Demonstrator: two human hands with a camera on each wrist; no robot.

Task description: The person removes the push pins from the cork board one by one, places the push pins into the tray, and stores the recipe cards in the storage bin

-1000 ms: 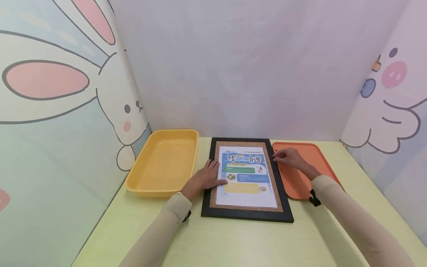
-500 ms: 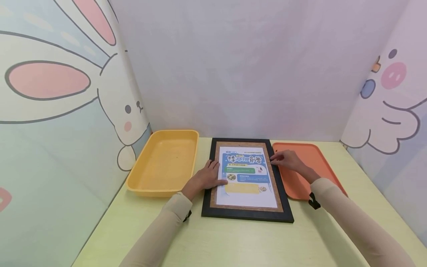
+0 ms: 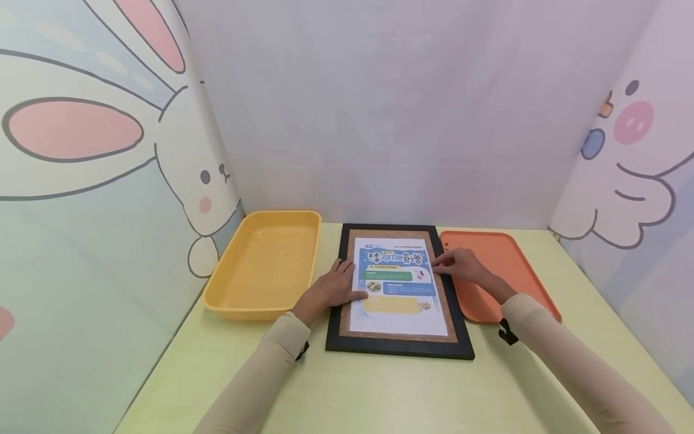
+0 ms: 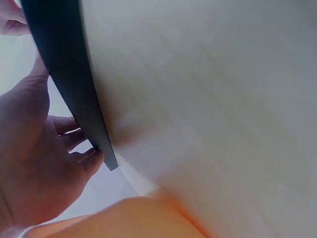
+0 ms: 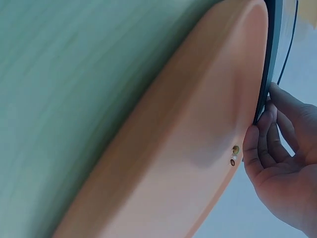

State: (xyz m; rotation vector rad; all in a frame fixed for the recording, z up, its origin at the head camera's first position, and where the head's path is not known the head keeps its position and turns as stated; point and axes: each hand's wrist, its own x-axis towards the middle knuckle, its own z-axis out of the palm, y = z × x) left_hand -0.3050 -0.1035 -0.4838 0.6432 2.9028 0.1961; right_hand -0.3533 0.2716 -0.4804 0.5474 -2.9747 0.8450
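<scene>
A black-framed cork board (image 3: 400,348) lies on the table with a printed poster (image 3: 398,323) on it. My left hand (image 3: 333,286) rests over the frame's left side, fingers extended and thumb reaching onto the poster. In the left wrist view that hand (image 4: 44,144) lies along the black frame edge (image 4: 74,79). My right hand (image 3: 459,265) is at the board's right side, its fingertips close together at the poster's right edge. Bent fingers of the right hand (image 5: 287,148) show beside the frame in the right wrist view; whether they hold something small is hidden.
An orange tray (image 3: 509,265) stands right of the board, under my right forearm. Two small brass-coloured pieces (image 5: 235,154) lie in it. A deep yellow tray (image 3: 262,259) stands to the left. Cartoon-printed walls (image 3: 390,120) enclose the table's back and sides.
My right hand has moved left and slightly nearer, from the frame's right bar to the poster's right edge. The left hand stays in place on the board.
</scene>
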